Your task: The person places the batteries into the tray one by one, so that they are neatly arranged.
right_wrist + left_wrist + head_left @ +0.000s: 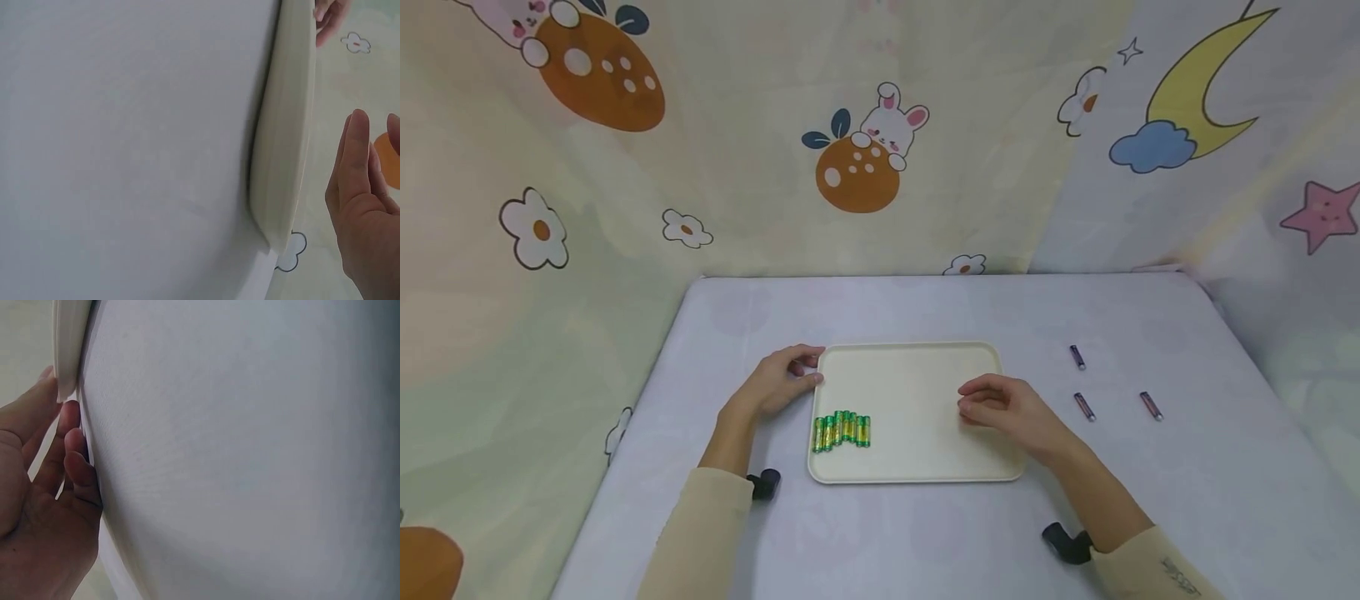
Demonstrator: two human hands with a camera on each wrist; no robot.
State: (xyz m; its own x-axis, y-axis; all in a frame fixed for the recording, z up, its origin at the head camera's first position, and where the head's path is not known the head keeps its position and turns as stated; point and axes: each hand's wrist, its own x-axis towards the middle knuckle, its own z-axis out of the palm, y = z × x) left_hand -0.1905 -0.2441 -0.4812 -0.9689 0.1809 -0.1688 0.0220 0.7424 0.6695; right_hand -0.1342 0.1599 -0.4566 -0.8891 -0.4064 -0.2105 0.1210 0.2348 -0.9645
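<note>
A cream tray (917,471) lies on the table, with several green-and-yellow batteries (842,429) in an uneven row on its left side. My left hand (778,379) holds the tray's left edge near the far corner; in the left wrist view the left hand (50,487) has its thumb at the rim and fingers curled below it. Over the tray's right part hovers my right hand (1007,408). In the right wrist view the right hand (365,194) shows fairly straight fingers, thumb apart, and nothing held.
Right of the tray lie three dark batteries: one farther back (1077,357), another nearer (1084,407) and a third farther right (1151,406). A white cloth covers the table (910,542). Behind it hangs a printed curtain (737,125).
</note>
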